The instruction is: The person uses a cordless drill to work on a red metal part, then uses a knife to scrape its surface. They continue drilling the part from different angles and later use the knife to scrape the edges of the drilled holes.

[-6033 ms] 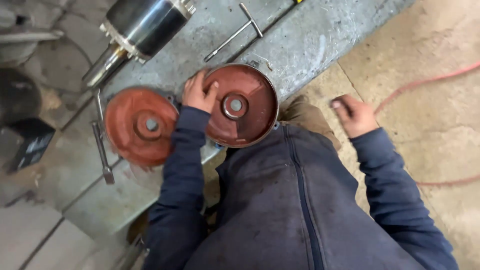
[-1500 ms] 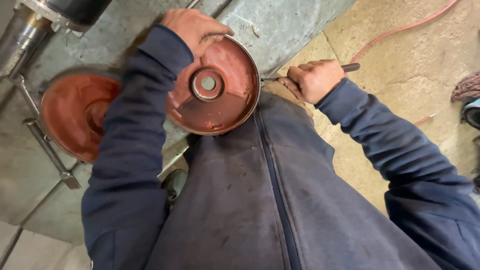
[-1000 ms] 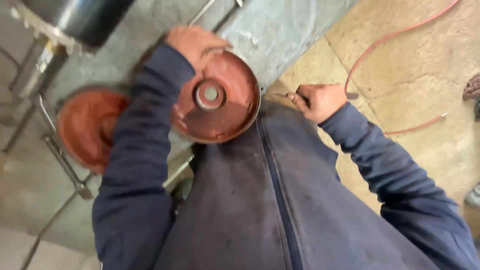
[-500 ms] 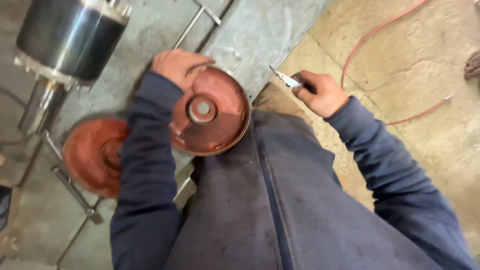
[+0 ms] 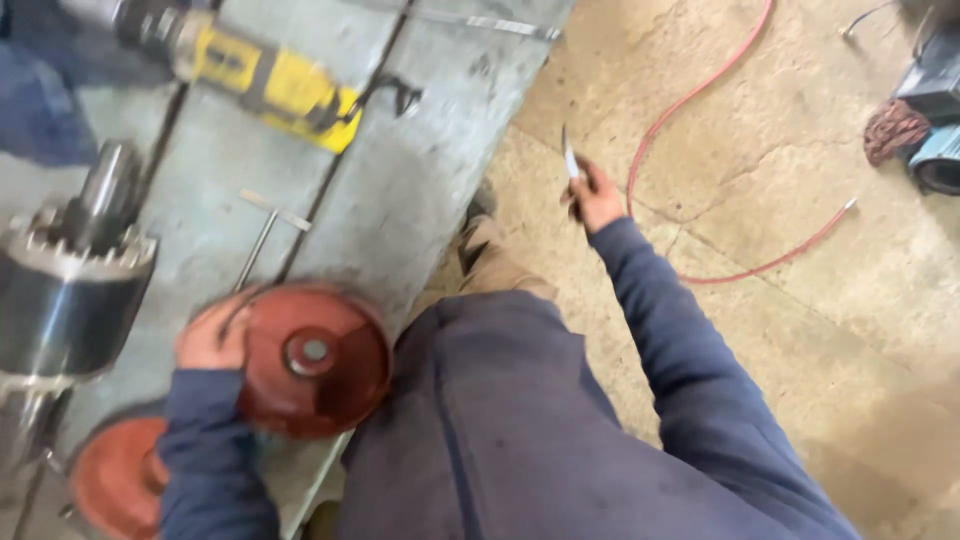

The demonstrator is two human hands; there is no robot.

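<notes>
Altogether two red discs (left hand on one), one knife.

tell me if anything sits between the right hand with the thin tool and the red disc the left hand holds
Yes. The person's own torso in the dark blue jacket lies between the right hand and the red disc, which the left hand grips at the bench edge.

Grey metal workbench, scuffed, runs diagonally. On it: red disc-shaped cover at the near edge, left hand's fingers on its far-left rim; second red disc just below that wrist; T-handle wrench just beyond the fingers; steel motor body further left; yellow power tool far beyond. Concrete floor carries a red hose.
</notes>
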